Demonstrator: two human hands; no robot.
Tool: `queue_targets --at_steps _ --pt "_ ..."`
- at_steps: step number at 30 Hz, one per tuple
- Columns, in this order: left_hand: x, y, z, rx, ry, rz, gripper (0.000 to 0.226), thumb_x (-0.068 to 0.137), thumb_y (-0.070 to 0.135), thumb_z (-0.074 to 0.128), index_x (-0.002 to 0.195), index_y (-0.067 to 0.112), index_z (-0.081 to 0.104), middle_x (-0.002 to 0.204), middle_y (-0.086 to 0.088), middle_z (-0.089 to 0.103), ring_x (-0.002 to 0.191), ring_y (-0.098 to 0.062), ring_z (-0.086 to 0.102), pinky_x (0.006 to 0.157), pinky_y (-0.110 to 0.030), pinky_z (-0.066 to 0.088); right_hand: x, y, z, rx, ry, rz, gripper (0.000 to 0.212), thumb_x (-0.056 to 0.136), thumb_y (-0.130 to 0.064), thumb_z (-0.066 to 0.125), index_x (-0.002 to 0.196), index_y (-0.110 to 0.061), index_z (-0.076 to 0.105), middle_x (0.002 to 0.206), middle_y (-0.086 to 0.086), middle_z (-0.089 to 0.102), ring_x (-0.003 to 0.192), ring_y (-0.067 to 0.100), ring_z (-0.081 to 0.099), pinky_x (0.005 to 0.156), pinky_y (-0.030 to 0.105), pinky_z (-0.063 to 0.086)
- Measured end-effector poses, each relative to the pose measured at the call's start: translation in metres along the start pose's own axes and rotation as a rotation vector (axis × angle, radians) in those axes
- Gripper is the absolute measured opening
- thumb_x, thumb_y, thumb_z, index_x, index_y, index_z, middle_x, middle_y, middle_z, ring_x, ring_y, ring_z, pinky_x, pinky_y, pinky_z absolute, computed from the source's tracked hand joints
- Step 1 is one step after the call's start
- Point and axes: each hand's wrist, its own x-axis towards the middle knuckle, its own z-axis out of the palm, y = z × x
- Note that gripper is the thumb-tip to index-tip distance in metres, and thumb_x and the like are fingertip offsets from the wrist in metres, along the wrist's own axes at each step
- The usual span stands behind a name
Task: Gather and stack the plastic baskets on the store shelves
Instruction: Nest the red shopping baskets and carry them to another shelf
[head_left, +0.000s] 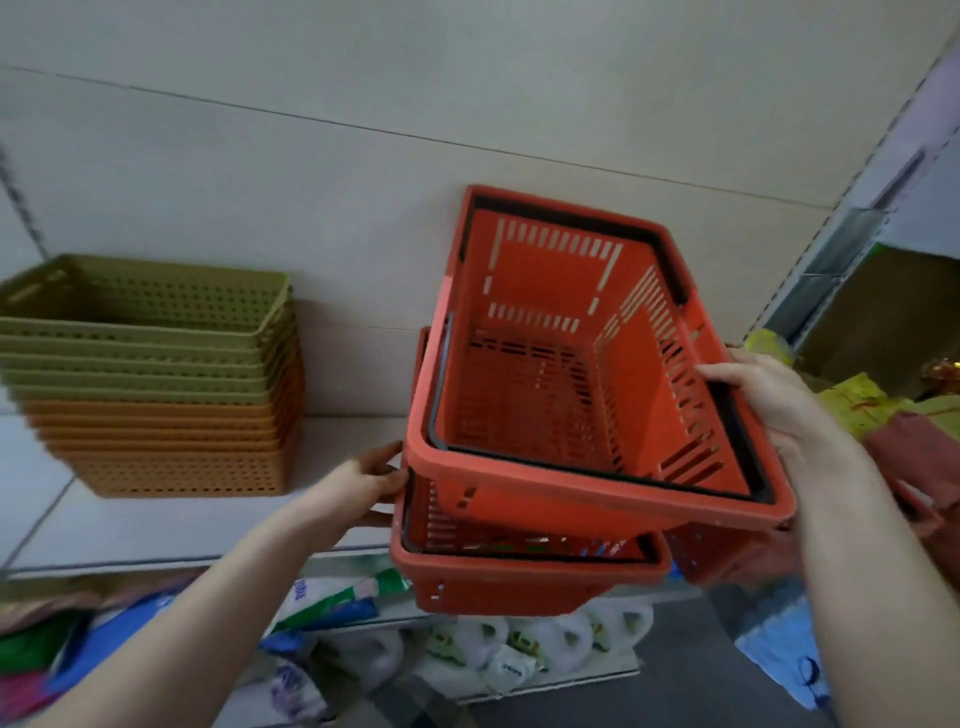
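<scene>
A red shopping basket (524, 415) with black handles is nested, tilted, inside a second red basket (519, 584) below it, both over the front edge of a white shelf (156, 525). My left hand (369, 480) grips the left near corner, at the rims of the two baskets. My right hand (769, 395) holds the upper basket's right rim and black handle. A stack of several green and orange perforated baskets (156, 384) stands on the shelf to the left, apart from my hands.
A plain wall panel backs the shelf. Below it a lower shelf holds packaged goods and white rolls (519, 644). Yellow packages (862, 400) and a red item lie at the right, next to a metal shelf upright (852, 228).
</scene>
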Motion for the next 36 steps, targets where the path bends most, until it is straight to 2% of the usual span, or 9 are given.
queue_targets --at_steps 5,7,11,13,15,19,23,27,36 --pt "-0.008 0.000 0.020 0.029 0.143 0.021 0.027 0.092 -0.001 0.055 0.117 0.009 0.057 0.081 -0.006 0.073 0.067 -0.013 0.071 0.057 -0.028 0.059 0.019 0.015 -0.002 -0.072 -0.137 0.017 0.021 0.088 0.005 0.052 0.103 0.000 0.065 0.077 0.022 0.070 0.049 0.026 0.067 0.052 0.041 0.059" --pt "-0.007 -0.006 0.023 -0.096 0.179 0.028 0.021 0.097 0.013 0.053 0.108 0.002 0.067 0.091 -0.013 0.076 0.079 -0.022 0.072 0.078 -0.046 0.060 0.029 0.027 0.003 -0.087 -0.123 0.037 0.018 0.088 0.006 0.052 0.101 0.001 0.063 0.072 0.021 0.069 0.046 0.025 0.066 0.049 0.038 0.058" --pt "-0.008 -0.007 0.021 -0.326 0.152 -0.067 0.089 0.078 0.084 0.035 0.115 0.013 0.072 0.117 -0.019 0.071 0.111 -0.036 0.066 0.096 -0.052 0.050 0.046 0.066 0.020 -0.126 -0.133 0.067 0.017 0.088 0.010 0.050 0.095 -0.001 0.061 0.065 0.014 0.069 0.048 0.022 0.067 0.046 0.032 0.058" --pt "-0.007 -0.003 0.025 -0.360 0.141 -0.122 0.104 0.065 0.093 0.036 0.125 0.013 0.066 0.125 -0.021 0.067 0.117 -0.037 0.063 0.100 -0.052 0.048 0.054 0.094 0.024 -0.242 -0.140 0.022 0.018 0.089 0.003 0.054 0.104 -0.003 0.062 0.082 0.013 0.071 0.067 0.024 0.070 0.067 0.036 0.060" --pt "-0.012 0.004 0.034 -0.289 0.197 -0.108 0.092 0.072 0.087 0.039 0.120 0.014 0.068 0.123 -0.022 0.067 0.113 -0.036 0.065 0.101 -0.052 0.048 0.060 0.111 0.024 -0.433 -0.102 -0.044 0.027 0.088 -0.007 0.059 0.114 -0.004 0.066 0.098 0.011 0.071 0.090 0.029 0.068 0.088 0.042 0.055" --pt "-0.014 0.015 0.056 -0.040 0.361 -0.096 0.066 0.085 0.069 0.049 0.097 0.009 0.074 0.097 -0.014 0.076 0.095 -0.032 0.072 0.094 -0.047 0.055 0.065 0.116 0.023 -0.763 -0.042 -0.147 0.032 0.086 -0.022 0.063 0.115 -0.010 0.069 0.111 0.023 0.070 0.106 0.040 0.064 0.091 0.041 0.050" --pt "-0.009 0.022 0.068 0.171 0.508 -0.093 0.062 0.096 0.055 0.043 0.116 -0.001 0.064 0.111 -0.019 0.069 0.099 -0.032 0.067 0.092 -0.040 0.053 0.068 0.123 0.026 -1.166 0.013 -0.173 0.041 0.089 -0.037 0.061 0.121 -0.013 0.062 0.119 0.023 0.068 0.116 0.045 0.055 0.097 0.042 0.045" --pt "-0.003 0.022 0.074 0.281 0.599 -0.100 0.062 0.099 0.050 0.036 0.115 -0.004 0.064 0.118 -0.024 0.065 0.107 -0.035 0.062 0.091 -0.036 0.048 0.077 0.127 0.036 -0.978 -0.068 -0.019 0.040 0.097 -0.022 0.051 0.131 -0.003 0.041 0.132 0.030 0.054 0.120 0.046 0.055 0.096 0.042 0.045" --pt "0.005 0.017 0.077 0.343 0.589 -0.073 0.060 0.100 0.050 0.034 0.111 0.001 0.066 0.112 -0.022 0.068 0.105 -0.037 0.063 0.093 -0.039 0.049 0.085 0.120 0.037 -0.971 -0.094 0.000 0.042 0.098 -0.022 0.050 0.133 -0.003 0.039 0.129 0.029 0.057 0.118 0.046 0.057 0.093 0.040 0.047"
